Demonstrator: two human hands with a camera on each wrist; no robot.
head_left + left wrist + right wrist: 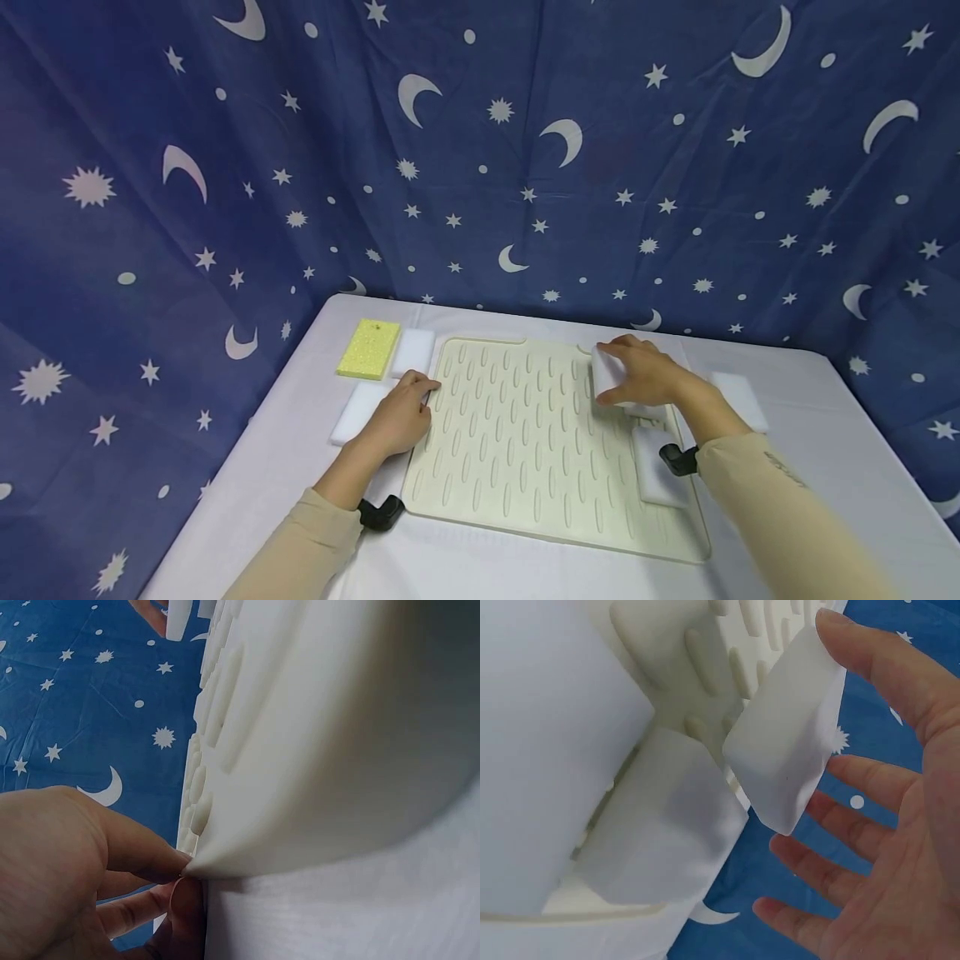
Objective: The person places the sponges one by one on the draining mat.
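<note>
A cream mat with raised oval ridges [517, 433] lies on the white-covered table. At its left edge, my left hand [397, 414] pinches the rim between thumb and finger, as the left wrist view shows up close. My right hand [643, 372] grips a white sponge block [606, 372] by its edges, tilted over the mat's far right part. In the right wrist view the thumb is on one side of this block [784, 742] and fingertips on the other. Below it on the mat lie a second white block [667, 825] and a third, nearer one [660, 475].
Left of the mat are a yellow sponge [367, 348] and two white blocks, one beside it [413, 352] and one nearer me [358, 412]. Another white block [738, 402] lies right of the mat. A blue curtain with moons and stars [480, 167] hangs behind the table.
</note>
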